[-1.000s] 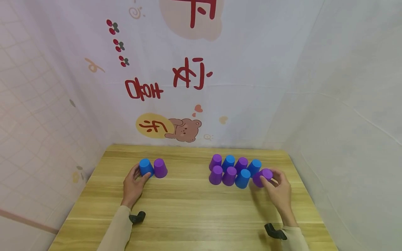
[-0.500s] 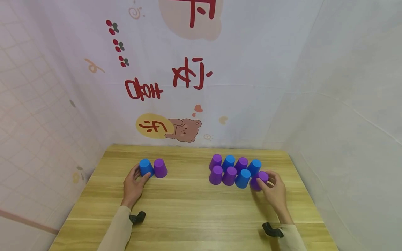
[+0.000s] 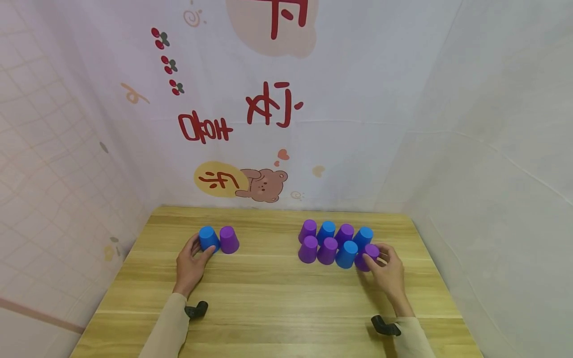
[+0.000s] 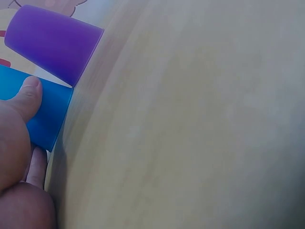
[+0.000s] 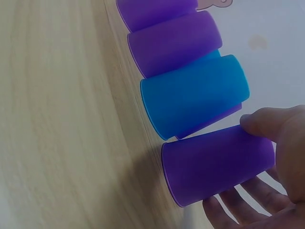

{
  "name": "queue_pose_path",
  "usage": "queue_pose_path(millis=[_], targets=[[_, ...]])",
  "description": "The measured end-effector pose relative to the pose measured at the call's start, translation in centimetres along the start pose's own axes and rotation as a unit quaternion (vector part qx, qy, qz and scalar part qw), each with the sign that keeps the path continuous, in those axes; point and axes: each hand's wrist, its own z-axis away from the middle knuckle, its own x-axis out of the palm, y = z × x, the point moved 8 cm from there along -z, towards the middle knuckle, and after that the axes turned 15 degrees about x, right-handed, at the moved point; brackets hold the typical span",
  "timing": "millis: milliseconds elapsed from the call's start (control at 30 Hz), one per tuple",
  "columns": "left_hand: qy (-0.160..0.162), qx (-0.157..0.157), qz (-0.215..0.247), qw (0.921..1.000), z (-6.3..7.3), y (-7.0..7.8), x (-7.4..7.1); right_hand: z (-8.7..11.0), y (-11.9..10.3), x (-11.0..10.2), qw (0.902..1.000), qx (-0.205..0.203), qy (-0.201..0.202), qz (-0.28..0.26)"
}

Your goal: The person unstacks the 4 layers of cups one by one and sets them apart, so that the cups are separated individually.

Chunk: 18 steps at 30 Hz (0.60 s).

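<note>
My left hand [image 3: 190, 268] grips an upside-down blue cup [image 3: 208, 237] at the left of the table. In the left wrist view the thumb [image 4: 30, 95] lies on the cup's side. Beside that cup stands an upside-down purple cup [image 3: 230, 240]. On the right, my right hand [image 3: 390, 273] holds another purple cup [image 5: 217, 164], mouth down, at the right end of a front row. Thumb and fingers lie on opposite sides of it near its base. Its rim is close over the table, and a blue cup [image 5: 195, 98] stands right beside it.
Several more upside-down cups form two rows, with a purple cup [image 3: 308, 250] at the front left and a blue cup [image 3: 364, 236] at the back right. Behind the wooden table [image 3: 268, 308] hangs a printed white cloth [image 3: 349, 124]; pale cloth also closes off both sides.
My right hand has carried the purple cup left and down, bringing it upright beside the front row's blue cup. The left hand and its cup have stayed in place.
</note>
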Motion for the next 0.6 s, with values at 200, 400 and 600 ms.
queue_pose_path(millis=[200, 400, 600], targets=[[0.000, -0.002, 0.000, 1.0000, -0.01, -0.04, -0.02, -0.09, 0.10, 0.23, 1.0000, 0.005, -0.001, -0.007], [0.000, -0.005, 0.001, 1.0000, 0.04, -0.04, -0.02, -0.06, 0.22, 0.35, 1.0000, 0.000, 0.001, -0.002], [-0.002, -0.006, -0.001, 1.0000, 0.05, -0.16, -0.01, 0.07, 0.10, 0.31, 1.0000, -0.004, 0.005, 0.005]])
